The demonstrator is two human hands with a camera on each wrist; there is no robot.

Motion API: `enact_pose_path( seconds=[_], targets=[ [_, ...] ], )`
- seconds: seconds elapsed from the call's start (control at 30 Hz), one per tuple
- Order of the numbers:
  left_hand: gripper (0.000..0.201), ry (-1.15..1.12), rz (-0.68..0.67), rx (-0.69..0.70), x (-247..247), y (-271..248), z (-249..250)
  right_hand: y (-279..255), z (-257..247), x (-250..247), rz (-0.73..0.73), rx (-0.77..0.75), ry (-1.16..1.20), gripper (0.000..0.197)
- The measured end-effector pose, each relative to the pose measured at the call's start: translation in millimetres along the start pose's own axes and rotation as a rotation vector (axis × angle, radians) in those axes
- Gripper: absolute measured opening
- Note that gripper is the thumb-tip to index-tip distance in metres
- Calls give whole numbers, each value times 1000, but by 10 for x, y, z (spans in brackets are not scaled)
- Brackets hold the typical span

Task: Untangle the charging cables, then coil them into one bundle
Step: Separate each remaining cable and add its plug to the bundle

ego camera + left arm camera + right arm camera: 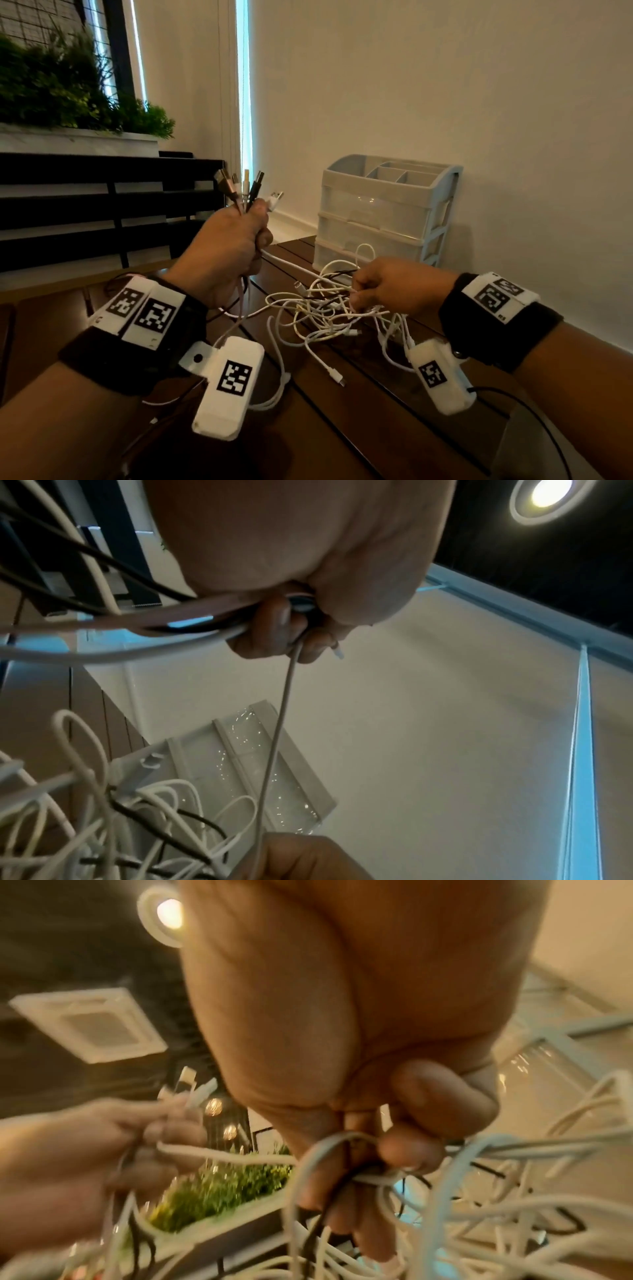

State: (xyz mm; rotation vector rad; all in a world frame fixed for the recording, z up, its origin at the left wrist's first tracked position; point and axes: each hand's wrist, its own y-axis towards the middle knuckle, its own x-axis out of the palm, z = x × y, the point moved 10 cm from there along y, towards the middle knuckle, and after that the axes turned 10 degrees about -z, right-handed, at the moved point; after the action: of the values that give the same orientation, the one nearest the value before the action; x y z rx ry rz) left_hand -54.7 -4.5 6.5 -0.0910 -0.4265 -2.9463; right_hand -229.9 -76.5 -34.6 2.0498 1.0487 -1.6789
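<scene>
My left hand (236, 236) is raised above the table's left part and grips several cable ends; their USB plugs (246, 186) stick up out of the fist, silver, black, pink and white. From the fist the cords run down to a tangle of mostly white cables (329, 308) on the dark wooden table (359, 428). My right hand (380, 287) grips a clump of that tangle at its right side, fingers curled round white and black cords (369, 1177). In the left wrist view a thin white cord (277, 737) hangs taut from the left fingers (274, 631) toward the tangle.
A pale plastic drawer organizer (387, 209) stands against the wall just behind the tangle. A planter with green foliage (68, 92) and dark railings lie to the left, beyond the table. Loose cable ends (335, 375) trail toward the table's front.
</scene>
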Motion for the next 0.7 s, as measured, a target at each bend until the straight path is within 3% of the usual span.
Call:
enact_pose_path(
  seconds=[0.07,0.23,0.33,0.4,0.5,0.63,0.7],
  targets=[
    [26,57,12,15,23,-12,6,-13,31,-41,27,-4,12,10],
    [26,83,-20,30,77,-16,20,-3,125,-65,87,-9,-70,33],
    [27,71,7,23,7,-7,16,-32,280,-91,31,95,-129,39],
    [25,28,11,20,-15,-7,32,-85,300,-207,103,120,-212,38],
    [27,-41,-41,54,73,-15,83,-118,39,-240,195,-74,-248,29],
    [32,-100,-74,111,171,-50,219,24,-171,131,-30,-182,-206,16],
    [33,-136,-66,169,116,-73,380,51,-156,48,-11,-164,-199,19]
  ],
)
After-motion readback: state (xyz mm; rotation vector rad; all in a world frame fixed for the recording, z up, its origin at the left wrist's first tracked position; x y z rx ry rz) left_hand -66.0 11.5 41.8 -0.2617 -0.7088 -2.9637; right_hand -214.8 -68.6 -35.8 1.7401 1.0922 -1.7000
